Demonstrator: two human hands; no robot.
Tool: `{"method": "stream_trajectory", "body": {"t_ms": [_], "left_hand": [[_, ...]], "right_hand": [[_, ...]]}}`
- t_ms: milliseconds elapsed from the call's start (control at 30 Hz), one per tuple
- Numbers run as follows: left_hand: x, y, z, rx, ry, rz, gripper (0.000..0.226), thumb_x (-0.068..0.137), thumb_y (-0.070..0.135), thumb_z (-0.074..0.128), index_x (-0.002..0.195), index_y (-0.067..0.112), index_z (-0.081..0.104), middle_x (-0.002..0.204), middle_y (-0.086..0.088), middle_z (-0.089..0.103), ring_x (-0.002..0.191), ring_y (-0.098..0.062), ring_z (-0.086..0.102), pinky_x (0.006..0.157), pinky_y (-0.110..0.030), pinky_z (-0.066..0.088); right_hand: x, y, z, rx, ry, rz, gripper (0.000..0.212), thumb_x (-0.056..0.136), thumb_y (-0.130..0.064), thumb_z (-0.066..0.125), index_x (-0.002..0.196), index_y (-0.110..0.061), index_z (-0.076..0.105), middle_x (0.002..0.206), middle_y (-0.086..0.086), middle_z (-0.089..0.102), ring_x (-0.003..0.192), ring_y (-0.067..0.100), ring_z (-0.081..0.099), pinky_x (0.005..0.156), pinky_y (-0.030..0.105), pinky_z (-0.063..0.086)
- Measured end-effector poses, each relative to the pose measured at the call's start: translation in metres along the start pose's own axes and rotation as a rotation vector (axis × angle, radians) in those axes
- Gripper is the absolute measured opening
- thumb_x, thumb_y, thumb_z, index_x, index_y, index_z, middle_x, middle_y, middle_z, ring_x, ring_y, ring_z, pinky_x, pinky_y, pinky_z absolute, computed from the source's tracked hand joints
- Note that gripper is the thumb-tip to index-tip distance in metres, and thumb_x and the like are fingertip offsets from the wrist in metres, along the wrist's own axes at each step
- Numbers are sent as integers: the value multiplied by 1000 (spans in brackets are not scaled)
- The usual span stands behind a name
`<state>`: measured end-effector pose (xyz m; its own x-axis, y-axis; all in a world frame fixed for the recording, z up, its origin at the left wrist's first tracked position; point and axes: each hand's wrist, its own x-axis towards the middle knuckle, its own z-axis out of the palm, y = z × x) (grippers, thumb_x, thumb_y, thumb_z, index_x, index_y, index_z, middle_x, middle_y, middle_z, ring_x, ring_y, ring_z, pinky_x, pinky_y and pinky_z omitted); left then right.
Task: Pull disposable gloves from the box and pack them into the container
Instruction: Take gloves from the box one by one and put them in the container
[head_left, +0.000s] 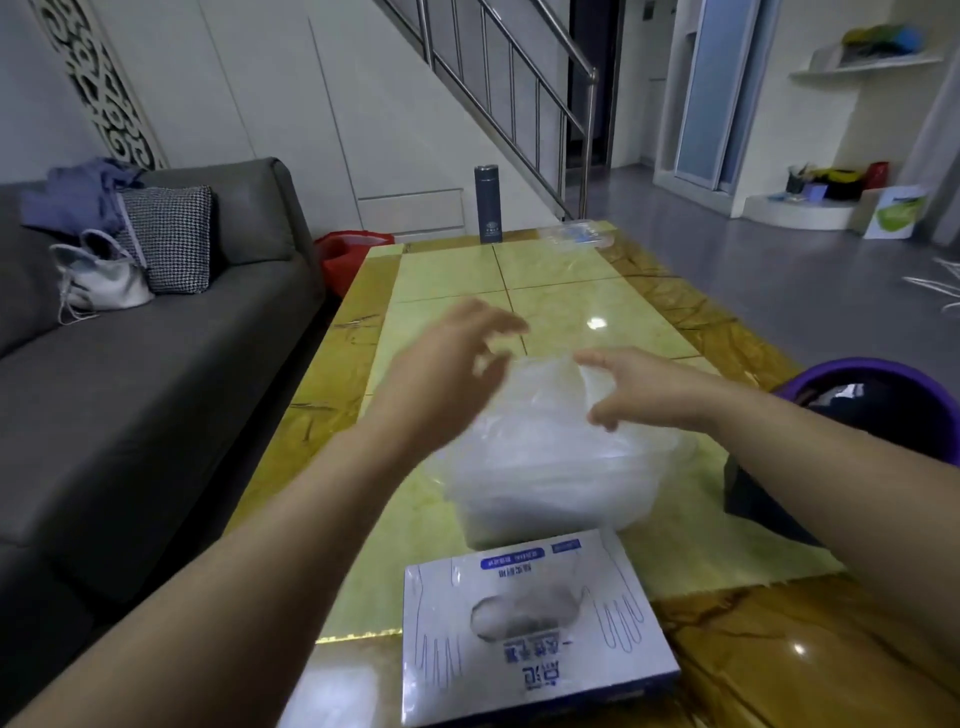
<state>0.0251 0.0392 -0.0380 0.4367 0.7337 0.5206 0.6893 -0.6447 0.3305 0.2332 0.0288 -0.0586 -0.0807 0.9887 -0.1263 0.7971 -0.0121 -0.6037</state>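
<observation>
Reading from the near edge: the glove box lies flat on the table directly below me, its long axis running left to right and skewed a little. Its oval opening faces up, and its print is upside down to me. Just beyond it, touching or nearly touching its far edge, stands the clear container, heaped with the translucent gloves. The heap bulges over the rim and is widest from left to right, parallel to the box. My right hand is above the far right of the heap, thumb and fingers curved around a raised fold of film. Motion blur prevents me from saying whether they pinch it or merely press it. My left hand hovers at the far left of the heap with fingers spread and holding nothing, and it too is blurred. The heap therefore lies between and below both hands, the right hand being the nearer to contact. I judge that the coming move is a downward press along that left-right axis. Farther off, a purple bin stands to the right of the table. At the table's far end are a dark flask and a plastic packet.
</observation>
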Motion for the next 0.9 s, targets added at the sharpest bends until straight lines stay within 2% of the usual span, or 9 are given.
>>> {"method": "stream_trajectory", "body": {"t_ms": [100, 200, 267, 400, 467, 533, 600, 800, 900], "left_hand": [[12, -2, 34, 284, -700, -60, 59, 91, 33, 60, 144, 29, 35, 150, 1, 34, 133, -20, 39, 111, -38, 33], [17, -14, 57, 418, -997, -143, 62, 93, 40, 55, 148, 27, 30, 154, 1, 30, 139, -22, 31, 112, -37, 26], [20, -17, 68, 438, -1068, -153, 61, 94, 42, 52, 149, 27, 28, 155, 2, 28, 140, -21, 29, 113, -36, 25], [25, -17, 81, 421, -1131, -158, 62, 95, 39, 52, 150, 29, 24, 155, 2, 26, 139, -21, 31, 112, -35, 27], [25, -20, 86, 400, -1149, -172, 60, 96, 32, 51, 150, 30, 24, 154, -1, 28, 137, -23, 34, 110, -35, 30], [24, -23, 94, 364, -1171, -201, 57, 97, 25, 48, 149, 30, 25, 152, -6, 30, 134, -26, 37, 109, -36, 31], [22, -28, 104, 350, -1163, -230, 54, 100, 23, 41, 149, 30, 22, 154, -7, 27, 135, -28, 34, 111, -40, 28], [20, -41, 120, 460, -1119, -365, 62, 102, 33, 29, 152, 22, -6, 160, -10, 6, 144, -35, 15, 114, -49, 18], [23, -39, 119, 517, -1164, -397, 62, 101, 34, 35, 153, 14, 7, 158, -13, 15, 142, -33, 22, 112, -43, 23]], "right_hand": [[8, -1, 6, -195, -56, 28, 81, 83, -8, 67, 150, -18, 24, 146, 5, 41, 92, 11, 62, 79, 23, 46], [14, 0, 11, -352, -157, 77, 84, 84, -13, 69, 151, -16, 20, 146, 6, 41, 100, 14, 61, 86, 27, 47], [14, -1, 13, -490, -178, 100, 84, 82, -21, 73, 151, -18, 23, 151, 6, 31, 120, 21, 52, 97, 31, 45], [15, -8, 17, -755, 214, -134, 55, 84, -24, 70, 134, -24, 50, 140, 6, 36, 125, 26, 39, 90, 33, 42], [20, -8, 25, -609, 86, -212, 56, 83, -25, 71, 135, -23, 49, 137, 3, 43, 120, 23, 45, 87, 30, 41], [30, -1, 35, -513, -222, -111, 77, 80, -26, 75, 146, -23, 34, 145, 4, 39, 128, 24, 43, 93, 30, 39], [43, 12, 41, -533, -386, 15, 92, 80, -27, 75, 152, -22, 16, 153, 7, 29, 135, 28, 35, 100, 35, 37], [77, 38, 59, -586, -493, 82, 93, 85, -32, 69, 153, -23, 6, 155, 6, 22, 137, 30, 31, 110, 44, 30], [83, 42, 60, -635, -532, 88, 99, 83, -34, 71, 153, -24, 2, 160, 3, 9, 143, 28, 19, 114, 42, 24]]}}
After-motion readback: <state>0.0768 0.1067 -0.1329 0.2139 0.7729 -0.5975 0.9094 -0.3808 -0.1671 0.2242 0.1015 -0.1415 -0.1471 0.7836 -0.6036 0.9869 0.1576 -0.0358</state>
